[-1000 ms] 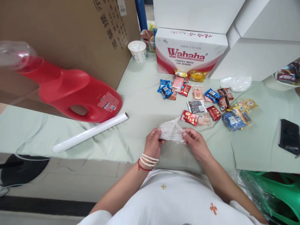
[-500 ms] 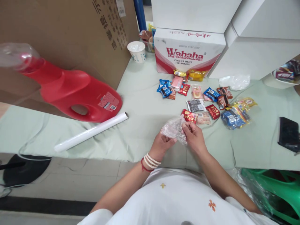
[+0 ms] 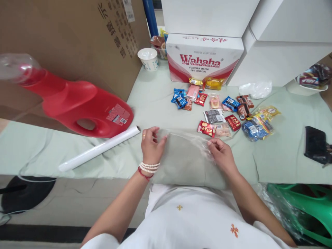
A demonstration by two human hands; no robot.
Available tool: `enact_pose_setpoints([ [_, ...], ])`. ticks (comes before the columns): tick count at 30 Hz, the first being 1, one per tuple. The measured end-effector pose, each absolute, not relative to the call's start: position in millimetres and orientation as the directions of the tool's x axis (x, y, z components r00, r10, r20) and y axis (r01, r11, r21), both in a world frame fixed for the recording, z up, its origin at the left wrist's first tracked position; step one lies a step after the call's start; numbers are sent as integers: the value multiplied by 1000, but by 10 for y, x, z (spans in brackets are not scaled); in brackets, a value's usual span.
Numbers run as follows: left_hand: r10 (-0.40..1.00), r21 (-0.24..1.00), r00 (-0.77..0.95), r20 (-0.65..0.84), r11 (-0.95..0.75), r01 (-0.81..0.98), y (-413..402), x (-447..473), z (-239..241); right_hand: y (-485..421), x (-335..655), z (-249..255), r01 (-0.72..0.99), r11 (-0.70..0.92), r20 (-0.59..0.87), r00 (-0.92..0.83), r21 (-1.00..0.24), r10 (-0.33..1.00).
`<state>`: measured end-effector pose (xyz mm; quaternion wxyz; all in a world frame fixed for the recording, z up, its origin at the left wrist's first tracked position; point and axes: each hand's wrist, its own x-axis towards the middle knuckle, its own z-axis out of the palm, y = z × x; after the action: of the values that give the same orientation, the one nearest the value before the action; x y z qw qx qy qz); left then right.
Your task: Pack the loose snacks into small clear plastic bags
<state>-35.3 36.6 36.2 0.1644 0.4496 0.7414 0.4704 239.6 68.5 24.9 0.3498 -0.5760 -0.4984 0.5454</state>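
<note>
Between my two hands a clear plastic bag is stretched out low over the table's front edge. My left hand, with bead bracelets at the wrist, grips one end with its thumb towards the curled fingers. My right hand pinches the other end, where the plastic is bunched. Just beyond the bag lie a red snack packet, a pale pink packet and a dark grey packet. Another red packet is to their right.
A big red jug and a white tube are at left. Behind the snacks stands a Wahaha box, with a paper cup beside it. Bagged snacks and a black phone lie at right.
My left hand has moved left, away from my right hand. The crumpled plastic bag has been pulled out wide between them. The view has shifted slightly.
</note>
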Motion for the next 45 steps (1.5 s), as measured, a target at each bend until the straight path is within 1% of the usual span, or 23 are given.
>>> enact_pose_setpoints([
  [2, 774, 858, -608, 180, 179, 481, 275, -219, 367, 625, 2343, 216, 295, -175, -199, -53, -939, 979],
  [5, 864, 875, -482, 142, 118, 469, 40, 35, 380, 583, 2294, 199, 415, -80, -100, -27, -907, 995],
  [7, 873, 841, -412, 261, 5, 541, -111, 161, 417, 581, 2285, 208, 456, -44, -68, -34, -889, 997],
  [9, 807, 700, -306, 506, -178, 691, -213, 237, 484, 585, 2286, 223, 493, -17, -42, -40, -870, 998],
  [11, 705, 454, -35, 709, -417, 787, -247, 286, 562, 585, 2290, 233, 531, 13, -15, -49, -848, 999],
  [13, 622, 245, 275, 733, -619, 747, -212, 331, 609, 577, 2292, 233, 556, 41, 7, -62, -830, 998],
  [14, 604, 188, 389, 695, -676, 713, -172, 352, 607, 572, 2292, 229, 558, 53, 14, -74, -828, 997],
  [16, 649, 152, 496, 577, -682, 715, -65, 384, 547, 563, 2291, 218, 546, 58, 10, -90, -836, 996],
  [18, 748, 191, 491, 446, -616, 764, 36, 397, 430, 562, 2289, 209, 512, 14, -30, -77, -859, 997],
  [19, 799, 245, 463, 384, -571, 783, 70, 400, 364, 564, 2288, 206, 490, -21, -58, -61, -872, 996],
  [20, 845, 323, 418, 332, -519, 792, 88, 404, 304, 567, 2287, 204, 464, -60, -89, -41, -884, 995],
  [22, 927, 538, 269, 263, -372, 757, 73, 433, 217, 574, 2287, 198, 398, -131, -147, -10, -908, 989],
  [25, 989, 830, -1, 146, -122, 544, -13, 543, 198, 574, 2281, 184, 307, -196, -207, -3, -931, 978],
  [26, 996, 887, -29, 86, -64, 457, -36, 593, 213, 571, 2276, 181, 295, -202, -211, -1, -934, 977],
  [28, 999, 954, -1, -38, 37, 299, -48, 692, 248, 563, 2260, 184, 306, -183, -190, 7, -934, 982],
  [32, 970, 970, 23, -244, 244, 8, 29, 807, 259, 570, 2215, 214, 324, -139, -145, 4, -936, 989],
  [35, 937, 917, 83, -338, 348, -192, 71, 797, 238, 594, 2226, 227, 206, -236, -249, -41, -950, 968],
  [37, 920, 882, 134, -370, 392, -259, 72, 773, 232, 587, 2291, 246, 141, -294, -308, -86, -945, 947],
  [38, 914, 874, 143, -380, 405, -267, 68, 764, 231, 569, 2341, 266, 148, -281, -295, -81, -948, 952],
  [40, 913, 877, 128, -387, 407, -255, 60, 762, 232, 498, 2460, 327, 254, -142, -148, -4, -957, 989],
  [42, 922, 888, 98, -375, 388, -248, 61, 782, 238, 397, 2566, 405, 417, 82, 100, 21, -905, 995],
  [44, 932, 897, 80, -353, 362, -254, 71, 811, 251, 299, 2621, 472, 518, 286, 270, -107, -807, 957],
  [45, 936, 901, 78, -342, 351, -257, 78, 825, 261, 263, 2628, 497, 526, 355, 301, -189, -773, 935],
])
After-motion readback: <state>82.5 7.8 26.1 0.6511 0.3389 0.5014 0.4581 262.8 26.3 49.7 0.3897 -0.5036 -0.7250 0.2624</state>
